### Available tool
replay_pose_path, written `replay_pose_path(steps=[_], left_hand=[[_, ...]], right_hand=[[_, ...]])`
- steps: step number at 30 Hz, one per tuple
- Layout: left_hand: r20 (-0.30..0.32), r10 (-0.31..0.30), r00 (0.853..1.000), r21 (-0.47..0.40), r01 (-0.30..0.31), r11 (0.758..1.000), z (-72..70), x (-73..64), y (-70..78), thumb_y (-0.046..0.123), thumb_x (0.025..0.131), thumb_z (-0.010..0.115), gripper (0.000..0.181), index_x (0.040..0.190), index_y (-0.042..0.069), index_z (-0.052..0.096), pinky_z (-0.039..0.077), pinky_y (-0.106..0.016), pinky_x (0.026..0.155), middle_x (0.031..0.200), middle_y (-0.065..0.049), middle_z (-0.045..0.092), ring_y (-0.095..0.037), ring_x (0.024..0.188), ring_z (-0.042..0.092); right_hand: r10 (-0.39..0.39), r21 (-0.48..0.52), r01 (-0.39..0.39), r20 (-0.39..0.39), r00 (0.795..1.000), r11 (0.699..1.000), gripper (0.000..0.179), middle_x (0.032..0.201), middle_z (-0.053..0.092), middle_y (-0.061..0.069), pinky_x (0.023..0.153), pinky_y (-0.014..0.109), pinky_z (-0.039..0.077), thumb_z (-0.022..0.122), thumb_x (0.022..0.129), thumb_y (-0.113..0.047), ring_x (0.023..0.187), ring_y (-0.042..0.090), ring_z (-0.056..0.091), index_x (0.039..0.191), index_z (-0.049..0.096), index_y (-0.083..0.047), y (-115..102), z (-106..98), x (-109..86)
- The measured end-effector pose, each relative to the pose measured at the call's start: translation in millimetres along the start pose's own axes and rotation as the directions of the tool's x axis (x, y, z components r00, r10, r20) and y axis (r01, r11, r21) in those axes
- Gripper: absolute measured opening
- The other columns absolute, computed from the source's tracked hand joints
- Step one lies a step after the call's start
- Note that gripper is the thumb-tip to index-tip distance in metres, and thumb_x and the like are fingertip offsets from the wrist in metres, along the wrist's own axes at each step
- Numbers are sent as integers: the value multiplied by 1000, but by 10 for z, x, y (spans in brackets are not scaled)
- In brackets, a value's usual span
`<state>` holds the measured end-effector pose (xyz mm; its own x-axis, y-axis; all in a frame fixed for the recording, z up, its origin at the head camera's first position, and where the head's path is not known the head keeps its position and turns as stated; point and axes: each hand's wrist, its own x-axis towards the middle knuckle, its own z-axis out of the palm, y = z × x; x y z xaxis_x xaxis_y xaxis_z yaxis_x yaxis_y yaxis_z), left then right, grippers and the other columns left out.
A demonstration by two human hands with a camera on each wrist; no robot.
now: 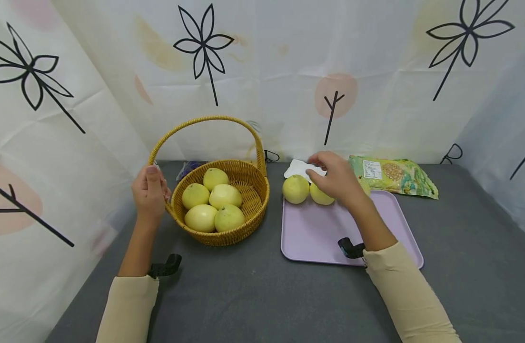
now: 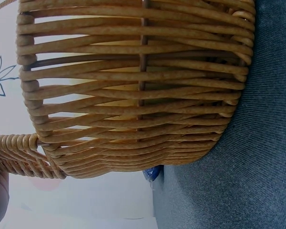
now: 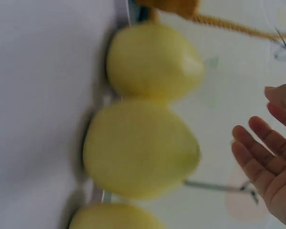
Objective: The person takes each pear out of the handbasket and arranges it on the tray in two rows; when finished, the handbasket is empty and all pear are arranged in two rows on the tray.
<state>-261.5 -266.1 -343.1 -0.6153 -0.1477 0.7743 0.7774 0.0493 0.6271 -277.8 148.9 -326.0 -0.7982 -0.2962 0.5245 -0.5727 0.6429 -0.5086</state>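
Left hand (image 1: 148, 193) is up beside the tan woven basket (image 1: 221, 238), fingers curled round the left foot of its arched handle (image 1: 215, 117), thumb up. Left forearm comes in from lower left. Right forearm reaches up and left across the flat lilac rectangular tray (image 1: 322, 238); right hand (image 1: 332, 174) hangs over its far edge, fingers parted and loosely bent, gripping nothing.

Five round yellow-green fruits (image 1: 225, 196) sit in the basket, bunched left and front. Three loose yellow-green fruits (image 1: 295, 189) line the tray's far edge. Basket is left of the tray, both on the dark grey worktop (image 1: 245, 295).

Head view hides most of the rightmost loose fruit behind the right hand; right wrist view shows all three in a row, the last cropped, and a clear gap between them and the fingers. Left wrist view gives the basket's outer weave close up, plus a shiny blue bit (image 2: 152, 172) beyond it.
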Motion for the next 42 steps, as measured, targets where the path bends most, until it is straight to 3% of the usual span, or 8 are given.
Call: replay_pose_path(steps=[5, 12, 17, 22, 31, 35, 38, 42], left_hand=[[-9, 1, 1000, -1, -1, 1000, 0, 4, 6, 24, 109, 46, 49, 80, -15, 39, 35, -20, 39, 51, -2, 36, -12, 40, 34], [-25, -3, 1000, -3, 3, 1000, -8, -9, 13, 24, 108, 47, 49, 80, -14, 38, 35, -19, 38, 51, -2, 36, -11, 39, 34], [-30, -3, 1000, 5, 4, 1000, -10, -7, 9, 23, 108, 47, 48, 80, -15, 38, 36, -17, 39, 51, -2, 36, -12, 39, 34], [-15, -10, 1000, -15, 10, 1000, 12, -7, 11, 24, 108, 48, 49, 80, -14, 38, 35, -18, 38, 50, -1, 35, -13, 38, 33], [-15, -19, 1000, -26, 19, 999, 23, -1, 0, 23, 108, 48, 47, 79, -13, 38, 35, -17, 38, 50, -2, 36, -12, 38, 34], [-14, -4, 1000, -24, 4, 1000, 29, -1, -2, 24, 108, 48, 49, 79, -14, 37, 35, -17, 38, 50, -2, 36, -11, 38, 34], [-12, 0, 1000, -19, 0, 1000, 30, 0, -1, 25, 108, 48, 50, 80, -15, 37, 35, -17, 37, 51, -2, 36, -11, 38, 34], [-14, -8, 1000, -16, 8, 1000, 25, 3, 2, 23, 109, 47, 48, 80, -15, 38, 36, -18, 38, 51, -3, 36, -12, 39, 34]], right_hand=[[-175, -15, 176, 56, 983, 984, 12, 99, 69, 13, 81, 41, 54, 70, 91, -6, 93, 29, 65, 102, 69, -1, -301, 426, 150], [-223, 50, 217, 220, 950, 975, 13, 101, 69, 8, 78, 33, 53, 66, 95, -9, 89, 23, 66, 106, 69, -3, -661, 964, 348], [-65, 30, 58, 383, 921, 998, 34, 123, 63, 11, 88, 40, 51, 58, 104, -27, 106, 25, 62, 128, 59, -3, -786, 1250, 467], [123, -26, -127, 505, 854, 992, 55, 132, 56, 14, 90, 44, 48, 40, 108, -47, 112, 28, 58, 144, 45, -5, -835, 1449, 541], [214, -13, -271, 650, 729, 962, 70, 147, 47, 16, 99, 42, 44, 33, 107, -55, 128, 30, 52, 154, 31, -4, -815, 1553, 617], [210, 23, -285, 619, 757, 958, 59, 129, 58, 13, 87, 39, 48, 45, 105, -50, 109, 26, 59, 145, 42, -6, -822, 1530, 608], [221, 14, -273, 545, 809, 962, 56, 121, 56, 10, 81, 37, 47, 56, 102, -47, 99, 23, 57, 141, 46, -9, -839, 1524, 580], [204, -19, -215, 410, 889, 976, 66, 130, 47, 13, 84, 40, 48, 73, 94, -38, 103, 27, 55, 146, 44, -11, -852, 1545, 542]])
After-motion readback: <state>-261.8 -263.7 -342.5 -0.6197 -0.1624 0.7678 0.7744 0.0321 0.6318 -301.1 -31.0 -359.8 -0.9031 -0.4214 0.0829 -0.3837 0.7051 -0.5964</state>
